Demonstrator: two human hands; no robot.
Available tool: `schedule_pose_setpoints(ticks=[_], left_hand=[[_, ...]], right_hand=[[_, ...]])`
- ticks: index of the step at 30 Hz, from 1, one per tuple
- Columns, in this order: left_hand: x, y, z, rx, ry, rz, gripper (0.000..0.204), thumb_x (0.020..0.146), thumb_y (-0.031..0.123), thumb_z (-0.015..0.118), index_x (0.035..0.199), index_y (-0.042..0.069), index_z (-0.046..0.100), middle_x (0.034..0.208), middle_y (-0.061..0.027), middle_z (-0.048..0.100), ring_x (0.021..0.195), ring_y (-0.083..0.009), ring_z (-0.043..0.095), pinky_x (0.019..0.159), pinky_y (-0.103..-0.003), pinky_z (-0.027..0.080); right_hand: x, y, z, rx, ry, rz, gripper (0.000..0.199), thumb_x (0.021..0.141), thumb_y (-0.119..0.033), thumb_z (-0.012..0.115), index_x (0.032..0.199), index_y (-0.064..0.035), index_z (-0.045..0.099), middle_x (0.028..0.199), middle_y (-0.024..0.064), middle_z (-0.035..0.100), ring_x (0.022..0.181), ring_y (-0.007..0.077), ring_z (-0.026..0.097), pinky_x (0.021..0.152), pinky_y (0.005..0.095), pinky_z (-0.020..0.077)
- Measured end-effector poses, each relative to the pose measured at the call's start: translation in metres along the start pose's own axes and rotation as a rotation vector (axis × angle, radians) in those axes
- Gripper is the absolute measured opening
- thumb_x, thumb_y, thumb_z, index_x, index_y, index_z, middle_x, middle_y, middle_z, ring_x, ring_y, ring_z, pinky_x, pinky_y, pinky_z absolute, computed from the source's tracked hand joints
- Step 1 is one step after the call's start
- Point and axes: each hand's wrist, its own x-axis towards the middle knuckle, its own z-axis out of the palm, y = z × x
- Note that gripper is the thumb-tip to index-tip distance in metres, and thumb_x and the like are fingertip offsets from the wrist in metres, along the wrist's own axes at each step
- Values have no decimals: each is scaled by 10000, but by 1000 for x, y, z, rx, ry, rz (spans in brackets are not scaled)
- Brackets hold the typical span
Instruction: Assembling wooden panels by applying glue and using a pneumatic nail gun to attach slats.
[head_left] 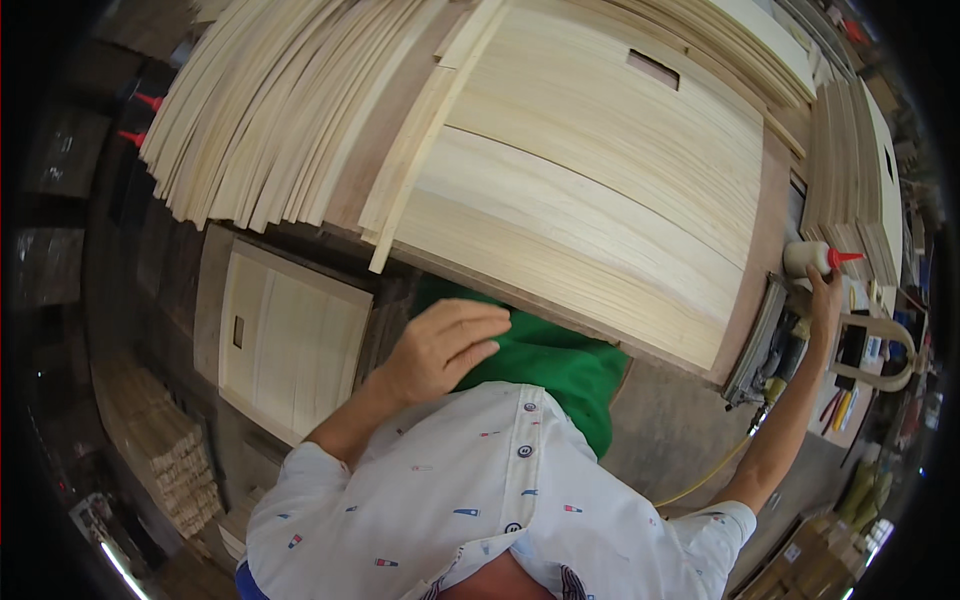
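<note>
The bottle is whitish with a pointed red nozzle, lying right of the wood panel. The right hand grasps it near the nozzle end; the left hand, loosely curved and free, is well apart. The bottle's contents cannot be seen.

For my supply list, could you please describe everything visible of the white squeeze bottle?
The squeeze bottle has a whitish, rounded body, apparently plastic, and a pointed red nozzle aimed toward the picture's right. It is at the person's right, near the stacked boards. The right hand touches it near the nozzle, partly hiding it. Whether it stands upright is unclear.
</note>
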Motion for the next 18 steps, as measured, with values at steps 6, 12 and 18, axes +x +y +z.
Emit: schedule_pose_setpoints(ticks=[6,12,18], left_hand=[[-20,5,12,-91,-6,-92,219,808,17,702,1025,3,679,1070,-129,682,941,-265,661,804,-339,537],[9,7,19,-83,23,-1,245,811,22,701,1054,7,669,1073,-130,671,946,-277,656,817,-348,538],[77,23,41,-91,32,62,538,793,78,736,1289,18,539,1254,-164,563,1117,-313,576,918,-381,500]], right_hand=[[30,5,8,-68,34,61,639,783,-282,733,1258,83,511,1121,211,630,1025,302,608,916,371,447],[-7,-69,11,276,250,-95,612,784,-241,728,1275,51,507,1141,146,599,1036,241,582,915,339,445],[-107,-276,7,445,-171,-243,599,791,-200,737,1305,-1,502,1107,109,609,1041,207,586,889,339,473]])
